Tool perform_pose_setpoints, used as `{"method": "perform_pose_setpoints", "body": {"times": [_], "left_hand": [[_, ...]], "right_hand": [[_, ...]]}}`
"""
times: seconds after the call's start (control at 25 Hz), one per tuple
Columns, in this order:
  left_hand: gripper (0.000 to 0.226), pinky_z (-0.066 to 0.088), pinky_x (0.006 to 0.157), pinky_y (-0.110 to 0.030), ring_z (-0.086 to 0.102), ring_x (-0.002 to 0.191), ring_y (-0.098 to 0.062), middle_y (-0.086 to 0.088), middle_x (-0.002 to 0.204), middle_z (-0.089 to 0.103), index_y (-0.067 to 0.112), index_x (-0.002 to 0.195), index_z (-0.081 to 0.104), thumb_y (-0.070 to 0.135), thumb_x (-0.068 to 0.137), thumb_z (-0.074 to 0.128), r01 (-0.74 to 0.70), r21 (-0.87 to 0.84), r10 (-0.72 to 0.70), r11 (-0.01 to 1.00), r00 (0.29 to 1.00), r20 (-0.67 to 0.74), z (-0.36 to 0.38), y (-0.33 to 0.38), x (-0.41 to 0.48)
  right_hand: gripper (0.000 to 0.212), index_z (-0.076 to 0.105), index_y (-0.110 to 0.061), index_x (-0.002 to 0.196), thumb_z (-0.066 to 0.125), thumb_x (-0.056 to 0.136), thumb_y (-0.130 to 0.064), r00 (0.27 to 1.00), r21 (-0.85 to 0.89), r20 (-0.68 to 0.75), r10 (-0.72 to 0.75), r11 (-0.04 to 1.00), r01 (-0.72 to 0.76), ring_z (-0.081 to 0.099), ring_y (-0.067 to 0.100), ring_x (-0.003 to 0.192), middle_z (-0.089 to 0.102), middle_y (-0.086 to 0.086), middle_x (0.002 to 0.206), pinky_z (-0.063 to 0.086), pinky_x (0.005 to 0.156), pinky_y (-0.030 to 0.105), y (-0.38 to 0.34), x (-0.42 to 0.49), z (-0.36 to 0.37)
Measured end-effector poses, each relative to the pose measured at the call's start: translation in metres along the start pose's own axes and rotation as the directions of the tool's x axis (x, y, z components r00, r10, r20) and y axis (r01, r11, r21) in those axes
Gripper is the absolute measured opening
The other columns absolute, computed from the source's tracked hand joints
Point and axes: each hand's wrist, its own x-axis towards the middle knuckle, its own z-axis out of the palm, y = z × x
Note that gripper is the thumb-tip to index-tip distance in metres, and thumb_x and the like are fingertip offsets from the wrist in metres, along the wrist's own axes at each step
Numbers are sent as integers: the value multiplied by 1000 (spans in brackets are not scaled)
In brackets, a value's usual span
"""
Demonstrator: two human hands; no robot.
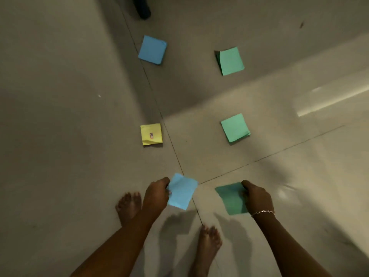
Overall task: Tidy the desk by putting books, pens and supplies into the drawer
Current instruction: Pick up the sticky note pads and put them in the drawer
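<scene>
Both grips are closed on paper: the left grip pinches a blue paper square by its edge, and the right grip holds a dark green paper square over the tiled floor. Ahead of the left grip lie a yellow pad and, farther, a blue pad. Ahead of the right lie a near green pad and a far green pad — all well apart. Grout lines cross between the grips. Bare feet stand just behind them.
</scene>
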Motion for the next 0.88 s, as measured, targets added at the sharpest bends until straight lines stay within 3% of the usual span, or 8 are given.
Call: {"method": "perform_pose_setpoints", "body": {"times": [0.08, 0.24, 0.36, 0.44, 0.52, 0.6, 0.72, 0.88], "left_hand": [[31, 28, 60, -26, 48, 72, -19, -6, 67, 50, 17, 58, 40, 5, 80, 59, 23, -170, -31, 985, 998, -46, -31, 16, -26], [13, 40, 67, -28, 57, 77, -19, -9, 78, 61, 6, 75, 62, -3, 81, 57, -22, -305, -28, 952, 987, -158, -134, 64, -105], [21, 50, 76, -33, 62, 79, -22, -9, 80, 67, 14, 79, 72, -2, 78, 58, -74, -453, -21, 888, 980, -199, -215, 95, -178], [25, 54, 77, -43, 66, 81, -28, -14, 80, 70, 28, 64, 72, 7, 71, 60, -110, -514, -6, 851, 976, -219, -262, 106, -222], [29, 55, 74, -45, 66, 80, -31, -18, 83, 68, 25, 63, 67, 0, 76, 60, -115, -565, -41, 817, 966, -256, -312, 113, -269], [28, 54, 67, -38, 63, 77, -29, -17, 83, 65, 11, 70, 64, -12, 82, 55, -147, -632, -81, 761, 945, -318, -349, 117, -318], [34, 55, 58, -30, 63, 66, -25, -13, 72, 66, 11, 68, 64, -16, 83, 51, -222, -708, -143, 670, 898, -416, -386, 105, -389], [23, 52, 53, -21, 62, 67, -17, -8, 77, 65, 7, 77, 61, -12, 87, 52, -259, -782, -282, 567, 831, -480, -400, 66, -486]], "right_hand": [[29, 62, -10, 114, 52, 87, -5, 994, 193, -92, 64, 980, -45, 61, 34, 99, 67, 17, 107, 44, 76, 33, -13, -32, -40], [25, 64, 2, 106, 54, 85, -7, 968, 481, -210, 140, 877, -22, 61, 37, 98, 68, 22, 103, 35, 70, 29, -44, -103, -149], [34, 64, 6, 103, 50, 81, -16, 954, 603, -264, 146, 796, 45, 61, 38, 97, 68, 24, 101, 36, 72, 31, -72, -164, -240], [45, 64, 8, 100, 46, 71, -22, 948, 639, -299, 112, 761, 112, 61, 38, 95, 68, 24, 98, 34, 69, 30, -93, -196, -292], [42, 65, 7, 99, 49, 72, -20, 941, 652, -331, 75, 739, 171, 61, 37, 93, 68, 24, 97, 30, 68, 26, -115, -226, -341], [35, 65, 6, 102, 53, 77, -17, 933, 658, -360, 21, 715, 238, 61, 35, 95, 68, 23, 100, 32, 70, 26, -138, -252, -380], [24, 65, 7, 104, 58, 81, 6, 906, 639, -411, -101, 677, 365, 62, 32, 95, 67, 22, 102, 35, 73, 26, -185, -284, -421], [24, 67, 7, 102, 59, 80, 9, 837, 523, -415, -356, 659, 540, 59, 24, 89, 68, 23, 101, 35, 72, 26, -260, -332, -439]]}}
